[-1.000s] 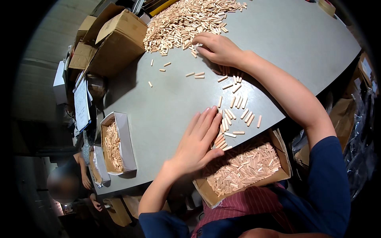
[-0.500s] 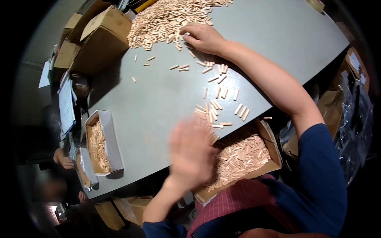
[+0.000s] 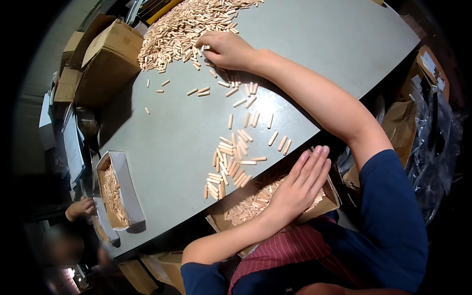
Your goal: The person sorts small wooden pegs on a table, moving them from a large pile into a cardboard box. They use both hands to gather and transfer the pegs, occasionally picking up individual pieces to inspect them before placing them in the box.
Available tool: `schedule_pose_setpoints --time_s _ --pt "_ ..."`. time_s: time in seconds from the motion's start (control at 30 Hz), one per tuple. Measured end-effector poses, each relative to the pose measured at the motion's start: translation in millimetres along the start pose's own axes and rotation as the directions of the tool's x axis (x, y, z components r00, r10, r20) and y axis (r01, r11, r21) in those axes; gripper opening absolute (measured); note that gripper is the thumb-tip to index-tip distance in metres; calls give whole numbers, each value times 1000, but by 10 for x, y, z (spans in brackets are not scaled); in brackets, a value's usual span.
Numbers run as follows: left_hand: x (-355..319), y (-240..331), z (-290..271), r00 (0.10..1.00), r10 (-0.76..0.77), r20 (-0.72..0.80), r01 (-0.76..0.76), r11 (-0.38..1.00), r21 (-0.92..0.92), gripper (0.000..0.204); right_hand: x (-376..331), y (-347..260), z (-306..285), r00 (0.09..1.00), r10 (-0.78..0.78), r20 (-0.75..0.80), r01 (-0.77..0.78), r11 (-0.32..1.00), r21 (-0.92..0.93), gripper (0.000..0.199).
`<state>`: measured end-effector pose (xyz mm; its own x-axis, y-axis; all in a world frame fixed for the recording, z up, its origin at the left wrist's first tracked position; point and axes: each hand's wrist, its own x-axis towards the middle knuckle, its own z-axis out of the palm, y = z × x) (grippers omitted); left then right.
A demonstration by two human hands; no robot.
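My left hand (image 3: pixel 301 183) hovers palm down above a cardboard box (image 3: pixel 215 223) of small wooden dowels (image 3: pixel 250 205), its fingers stretched out and holding nothing. The box sits at my lap, below the table edge. My right hand (image 3: pixel 228 50) rests at the near edge of a large heap of dowels (image 3: pixel 184 32) on the grey table (image 3: pixel 172 132). Its fingers are curled in a pinch, with a pale dowel end (image 3: pixel 205 48) showing between thumb and forefinger. Loose dowels (image 3: pixel 226 162) lie scattered from the heap to the table edge above the box; some look blurred.
At the left end of the table stands a white carton (image 3: pixel 129 189) holding dowels, with a smaller carton (image 3: pixel 104 223) beside it. A co-worker's hand (image 3: pixel 81 208) is near them. A brown cardboard box (image 3: pixel 105 61) flanks the heap. Clear plastic wrapping (image 3: pixel 430 147) hangs at the right.
My left hand has swung right, from the table edge to above the box. More loose dowels now show near the edge. My right hand stays at the heap; the view has shifted slightly.
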<state>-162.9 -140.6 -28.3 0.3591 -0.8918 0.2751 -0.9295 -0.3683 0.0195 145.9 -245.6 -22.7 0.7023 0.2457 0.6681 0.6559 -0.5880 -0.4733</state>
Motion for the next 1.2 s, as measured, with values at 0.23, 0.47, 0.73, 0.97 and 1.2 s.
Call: schedule_pose_setpoints --time_s 0.23,0.47,0.73,0.97,1.2 --pt "37 -199 -300 956 -292 -8 287 935 210 59 6 80 -49 998 -43 -48 42 999 -16 28" --pt "-422 -204 -544 901 -428 70 414 897 153 64 23 -3 -70 998 -2 65 2 1000 -1 25" --pt "-1445 -855 -930 607 -780 -151 760 626 -177 47 -45 75 -98 999 -31 30 31 999 17 26" --pt "-1688 -1002 -803 559 -819 -131 827 562 11 52 -12 43 -85 997 33 68 -35 999 29 29" --pt "-1336 -1170 -757 689 -714 -126 717 696 -26 52 -31 137 -45 997 -72 34 72 997 -3 24"
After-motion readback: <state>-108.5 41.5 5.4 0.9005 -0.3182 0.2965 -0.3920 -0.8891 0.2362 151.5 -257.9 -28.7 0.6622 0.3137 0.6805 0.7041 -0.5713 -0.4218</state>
